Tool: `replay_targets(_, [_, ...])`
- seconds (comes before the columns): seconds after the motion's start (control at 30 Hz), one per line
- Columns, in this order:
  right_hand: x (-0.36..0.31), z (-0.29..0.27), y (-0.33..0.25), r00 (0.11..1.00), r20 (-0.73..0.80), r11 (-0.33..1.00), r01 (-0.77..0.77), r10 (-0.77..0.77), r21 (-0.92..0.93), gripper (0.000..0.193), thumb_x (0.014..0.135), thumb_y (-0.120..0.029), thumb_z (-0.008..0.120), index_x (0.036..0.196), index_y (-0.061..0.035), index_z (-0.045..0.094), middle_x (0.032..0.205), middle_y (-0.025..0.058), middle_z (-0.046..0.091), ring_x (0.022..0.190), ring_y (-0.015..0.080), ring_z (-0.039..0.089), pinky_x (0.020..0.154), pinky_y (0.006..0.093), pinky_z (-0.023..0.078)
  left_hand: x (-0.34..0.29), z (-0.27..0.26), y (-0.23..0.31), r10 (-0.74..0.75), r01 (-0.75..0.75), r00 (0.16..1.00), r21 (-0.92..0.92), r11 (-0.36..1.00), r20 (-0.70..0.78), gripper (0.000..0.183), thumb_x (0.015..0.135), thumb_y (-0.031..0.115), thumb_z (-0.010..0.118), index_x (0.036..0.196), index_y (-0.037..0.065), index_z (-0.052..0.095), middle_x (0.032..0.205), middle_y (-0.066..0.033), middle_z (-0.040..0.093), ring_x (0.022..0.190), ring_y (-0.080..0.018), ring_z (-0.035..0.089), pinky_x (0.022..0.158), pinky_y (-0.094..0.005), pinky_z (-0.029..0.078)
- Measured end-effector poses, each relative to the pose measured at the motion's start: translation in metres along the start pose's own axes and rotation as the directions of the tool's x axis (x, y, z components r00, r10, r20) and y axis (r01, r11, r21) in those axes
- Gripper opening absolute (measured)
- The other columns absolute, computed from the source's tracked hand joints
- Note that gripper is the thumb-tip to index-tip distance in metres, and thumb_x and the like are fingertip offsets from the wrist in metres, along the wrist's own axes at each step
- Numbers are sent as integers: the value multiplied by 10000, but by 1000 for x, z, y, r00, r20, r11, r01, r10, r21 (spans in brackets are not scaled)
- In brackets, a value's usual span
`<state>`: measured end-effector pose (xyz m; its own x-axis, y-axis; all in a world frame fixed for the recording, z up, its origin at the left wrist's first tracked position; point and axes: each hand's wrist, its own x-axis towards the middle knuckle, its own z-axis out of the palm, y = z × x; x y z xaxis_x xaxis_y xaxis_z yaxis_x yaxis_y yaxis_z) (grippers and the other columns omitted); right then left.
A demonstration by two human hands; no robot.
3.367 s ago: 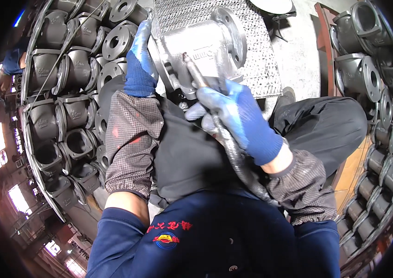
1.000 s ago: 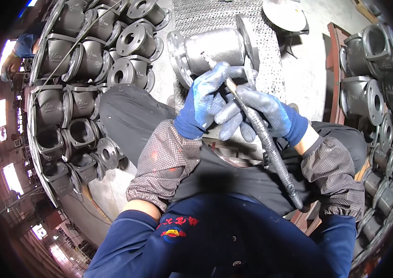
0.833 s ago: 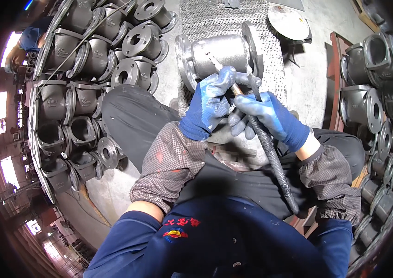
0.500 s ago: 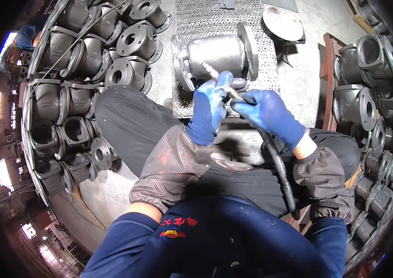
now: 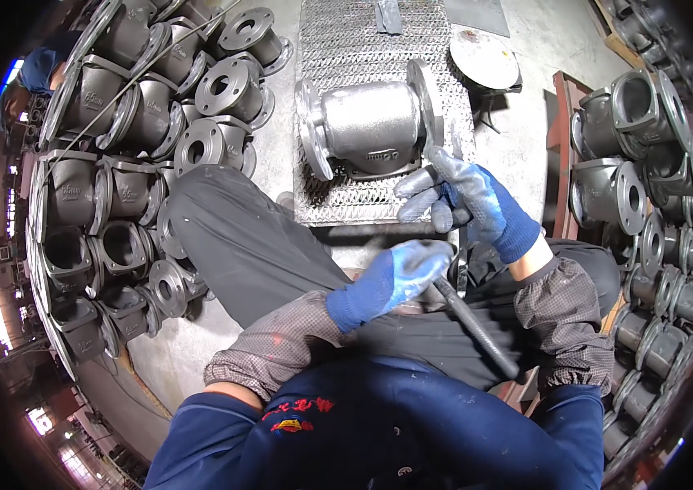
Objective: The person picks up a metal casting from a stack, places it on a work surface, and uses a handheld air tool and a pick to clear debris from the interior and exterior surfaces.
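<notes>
A silver-grey cast valve body (image 5: 369,114) with a round flange at each end lies on its side on the textured metal bench top (image 5: 379,212). My left hand (image 5: 413,273), in a blue glove, is closed around the end of a black hose (image 5: 477,331) above my lap. The hose slants down to the right; the metal tool tip at its end cannot be made out. My right hand (image 5: 473,196), gloved the same way, is at the near right of the valve body with fingers apart. Its raised fingertips are close to the right flange; whether they touch it is unclear.
Stacked grey valve bodies (image 5: 146,110) line the left side, with a thin rod across them. More valve bodies (image 5: 608,192) stand at the right beside a red metal frame (image 5: 563,122). A round-topped stool (image 5: 485,59) is just right of the bench. Another person (image 5: 40,69) is at the far left.
My left hand has moved down toward my lap with the hose, away from the valve body. My right hand has let go of the hose, opened and risen toward the right flange.
</notes>
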<state>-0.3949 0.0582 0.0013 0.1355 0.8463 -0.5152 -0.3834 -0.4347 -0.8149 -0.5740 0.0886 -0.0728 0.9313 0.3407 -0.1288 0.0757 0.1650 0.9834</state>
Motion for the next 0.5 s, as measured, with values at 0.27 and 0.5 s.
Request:
replay_targets(0.27, [2, 4, 13, 978, -62, 979, 201, -199, 21, 523, 937, -458, 388, 1162, -9, 533, 894, 89, 665, 589, 31, 490, 506, 145, 368, 13, 17, 27, -352, 429, 903, -503, 750, 246, 331, 949, 290, 484, 978, -26, 579, 876, -90, 632, 759, -144, 607, 667, -275, 497])
replay_targets(0.5, [-3, 18, 34, 845, -350, 904, 426, -404, -16, 433, 934, -75, 443, 1356, -35, 359, 943, 102, 638, 649, 68, 557, 574, 194, 466, 15, 14, 24, -268, 448, 891, -623, 641, 366, 290, 937, 161, 463, 961, -95, 597, 920, -177, 644, 840, -234, 639, 796, -344, 512])
